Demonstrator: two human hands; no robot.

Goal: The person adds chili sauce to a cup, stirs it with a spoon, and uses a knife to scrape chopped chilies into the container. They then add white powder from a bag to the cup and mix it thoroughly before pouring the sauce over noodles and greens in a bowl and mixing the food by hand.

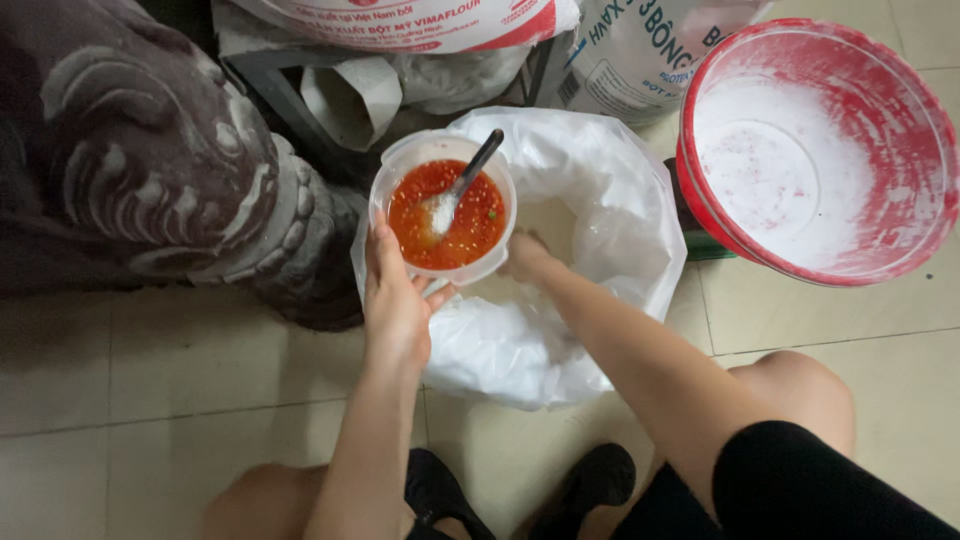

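The clear tub [443, 205] is showing red sauce with green flecks and a white heap around a black-handled spoon [468, 178]. Just right of the tub, a white plastic bag [600, 200] is gaping. Further right, a red bucket [815, 150] is wearing a white dusting inside. Left of the tub, dark carved wood [150, 150] is showing pale swirls. Below, the floor tiles [150, 370] are looking beige.

One head-worn camera looks steeply down, close, at the tiled floor [180, 370].
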